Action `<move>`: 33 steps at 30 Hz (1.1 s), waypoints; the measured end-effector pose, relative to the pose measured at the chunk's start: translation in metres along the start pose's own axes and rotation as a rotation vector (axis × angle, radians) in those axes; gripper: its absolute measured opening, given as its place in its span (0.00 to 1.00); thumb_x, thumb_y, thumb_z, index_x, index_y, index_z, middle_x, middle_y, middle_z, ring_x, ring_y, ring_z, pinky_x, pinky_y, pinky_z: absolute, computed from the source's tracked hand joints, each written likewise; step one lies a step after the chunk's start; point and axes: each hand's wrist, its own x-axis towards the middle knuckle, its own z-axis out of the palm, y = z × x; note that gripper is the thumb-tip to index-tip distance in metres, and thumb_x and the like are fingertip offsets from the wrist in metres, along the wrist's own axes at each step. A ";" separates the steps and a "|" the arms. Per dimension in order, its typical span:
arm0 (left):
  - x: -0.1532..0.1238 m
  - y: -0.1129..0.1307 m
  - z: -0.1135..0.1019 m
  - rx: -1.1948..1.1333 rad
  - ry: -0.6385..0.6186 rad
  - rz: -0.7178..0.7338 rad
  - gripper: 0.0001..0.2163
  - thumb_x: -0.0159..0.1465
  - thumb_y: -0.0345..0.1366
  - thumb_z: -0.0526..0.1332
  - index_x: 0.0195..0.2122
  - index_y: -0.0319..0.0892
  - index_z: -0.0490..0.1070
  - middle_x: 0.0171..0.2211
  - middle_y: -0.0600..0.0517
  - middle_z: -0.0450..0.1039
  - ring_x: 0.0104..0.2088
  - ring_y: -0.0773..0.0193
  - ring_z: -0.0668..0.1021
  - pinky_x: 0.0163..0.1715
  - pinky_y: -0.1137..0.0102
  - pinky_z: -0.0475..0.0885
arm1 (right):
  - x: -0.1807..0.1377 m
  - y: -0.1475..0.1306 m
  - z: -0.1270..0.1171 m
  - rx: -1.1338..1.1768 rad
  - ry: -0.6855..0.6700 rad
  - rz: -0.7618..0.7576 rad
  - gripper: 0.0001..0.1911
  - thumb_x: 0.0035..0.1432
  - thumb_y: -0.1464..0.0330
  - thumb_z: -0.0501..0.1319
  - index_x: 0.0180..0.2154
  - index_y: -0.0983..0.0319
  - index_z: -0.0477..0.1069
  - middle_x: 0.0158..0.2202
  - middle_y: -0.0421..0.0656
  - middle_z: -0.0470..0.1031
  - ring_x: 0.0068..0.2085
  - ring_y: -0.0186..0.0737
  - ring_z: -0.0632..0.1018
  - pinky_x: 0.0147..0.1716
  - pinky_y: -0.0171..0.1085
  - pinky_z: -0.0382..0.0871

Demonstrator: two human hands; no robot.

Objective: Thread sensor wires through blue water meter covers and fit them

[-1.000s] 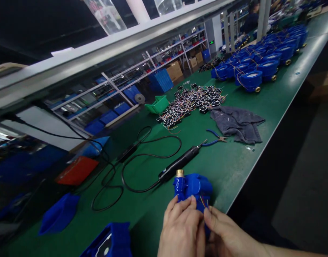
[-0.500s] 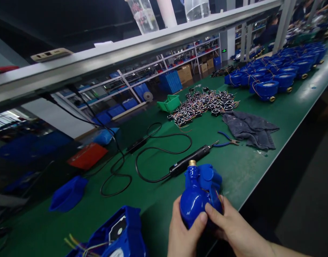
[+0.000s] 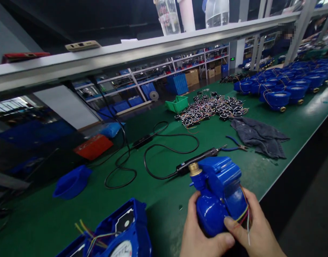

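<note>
Both my hands hold a blue water meter body (image 3: 219, 194) with a brass threaded end, just above the near edge of the green bench (image 3: 158, 200). My left hand (image 3: 200, 235) cups its rounded underside from the left. On the right side, my right hand (image 3: 253, 232) grips it, and thin coloured wires trail over those fingers. A black electric screwdriver (image 3: 197, 160) with a coiled cable lies on the bench just beyond the meter. Blue-handled pliers (image 3: 235, 143) lie past its tip.
An open blue meter with loose wires (image 3: 118, 237) sits at the bottom left, a blue cap (image 3: 71, 182) further left. A grey cloth (image 3: 262, 135), a pile of small black wired parts (image 3: 212, 109), a green bin (image 3: 177, 104) and rows of blue meters (image 3: 284, 84) lie farther along.
My hands have turned the meter and lifted it, so its boxy top and brass end now show. The view has swung down and left, bringing the open meter further in.
</note>
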 end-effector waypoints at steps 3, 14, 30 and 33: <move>-0.003 0.002 0.009 0.107 0.061 -0.008 0.43 0.37 0.38 0.72 0.52 0.42 0.48 0.46 0.40 0.69 0.43 0.48 0.76 0.47 0.55 0.67 | -0.003 0.001 -0.004 0.112 -0.008 -0.020 0.40 0.48 0.55 0.66 0.57 0.59 0.50 0.51 0.49 0.65 0.50 0.49 0.70 0.49 0.40 0.66; -0.002 0.014 0.044 0.563 0.217 0.296 0.27 0.39 0.35 0.66 0.43 0.43 0.63 0.42 0.46 0.67 0.42 0.50 0.72 0.47 0.55 0.66 | -0.001 0.006 -0.022 0.416 -0.008 -0.087 0.39 0.52 0.52 0.65 0.58 0.59 0.49 0.54 0.51 0.64 0.53 0.54 0.67 0.47 0.41 0.69; 0.013 0.001 0.069 0.670 0.252 0.258 0.32 0.42 0.40 0.68 0.49 0.42 0.62 0.39 0.45 0.72 0.37 0.50 0.76 0.41 0.57 0.69 | 0.012 -0.001 -0.039 0.464 0.145 -0.034 0.34 0.55 0.55 0.64 0.56 0.57 0.52 0.52 0.48 0.64 0.51 0.50 0.68 0.52 0.45 0.62; 0.012 0.008 0.067 0.536 0.256 0.196 0.31 0.41 0.42 0.67 0.47 0.42 0.62 0.37 0.46 0.73 0.34 0.50 0.76 0.37 0.58 0.72 | 0.020 0.005 -0.046 0.472 0.189 -0.033 0.33 0.54 0.55 0.65 0.56 0.57 0.53 0.52 0.48 0.65 0.52 0.50 0.67 0.53 0.45 0.61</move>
